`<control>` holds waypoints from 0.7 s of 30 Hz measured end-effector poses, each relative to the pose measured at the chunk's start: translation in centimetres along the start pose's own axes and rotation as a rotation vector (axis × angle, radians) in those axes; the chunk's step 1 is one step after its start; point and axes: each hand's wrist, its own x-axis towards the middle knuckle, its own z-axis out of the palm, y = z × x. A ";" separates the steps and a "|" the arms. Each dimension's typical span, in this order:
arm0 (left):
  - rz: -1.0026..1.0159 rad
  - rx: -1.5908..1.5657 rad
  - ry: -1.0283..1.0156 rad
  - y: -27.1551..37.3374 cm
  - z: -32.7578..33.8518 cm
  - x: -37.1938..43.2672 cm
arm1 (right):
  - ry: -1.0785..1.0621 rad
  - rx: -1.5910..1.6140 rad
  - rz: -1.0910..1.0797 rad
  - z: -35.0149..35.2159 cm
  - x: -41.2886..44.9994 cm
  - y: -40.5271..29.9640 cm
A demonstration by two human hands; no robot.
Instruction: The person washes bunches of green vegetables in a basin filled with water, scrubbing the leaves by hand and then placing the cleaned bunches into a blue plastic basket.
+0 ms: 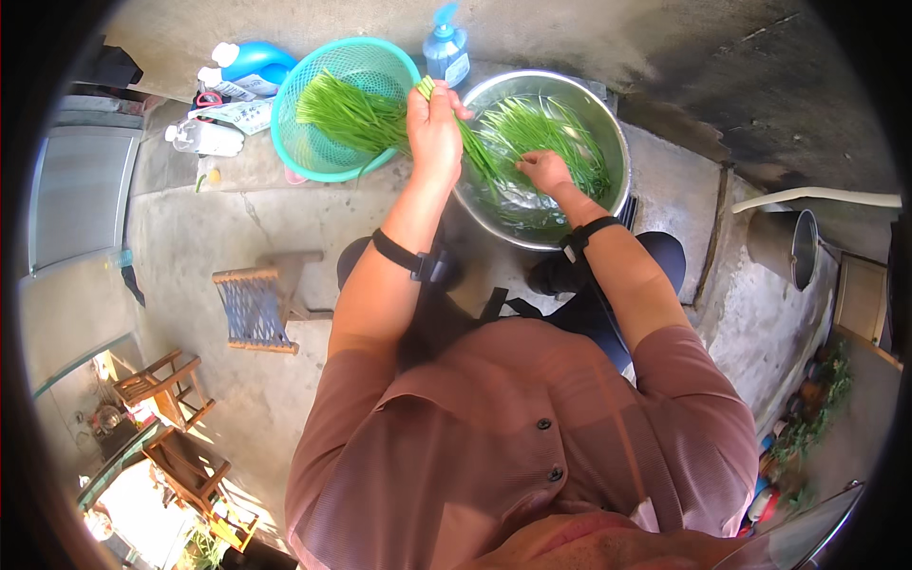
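My left hand (436,132) grips a thick bunch of green garlic chives (349,114). The cut ends stick up above the fist, and the long leaves lie over the rim of a turquoise mesh plastic basket (285,153). Some stalks also hang from this hand's right side into a round stainless steel basin (621,171). Inside the basin, more loose chives (556,132) float in water. Over them is my right hand (547,171), its fingertips pinched together at the stalks by the middle of the basin.
Behind, against the wall, stands a blue pump bottle (447,53). Left of the basket are a blue jug (256,64), a clear bottle (205,137) and red-handled scissors (208,100). A folding stool (256,310) stands on the floor at left; a metal bucket (780,246) is at right.
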 end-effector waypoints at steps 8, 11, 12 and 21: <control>0.012 -0.013 -0.019 0.7 -0.1 -2.2 | 0.105 0.667 0.092 -1.0 -2.2 -0.2; -0.011 0.041 -0.084 0.4 1.1 -3.1 | 0.228 0.645 -0.014 -3.8 -3.8 -1.1; 0.002 0.022 -0.105 0.2 1.1 -3.3 | 0.255 0.636 -0.013 -4.5 -4.4 -2.0; -0.075 0.018 -0.188 -0.8 1.2 -5.2 | 0.484 0.189 -0.265 -8.9 -10.4 -9.5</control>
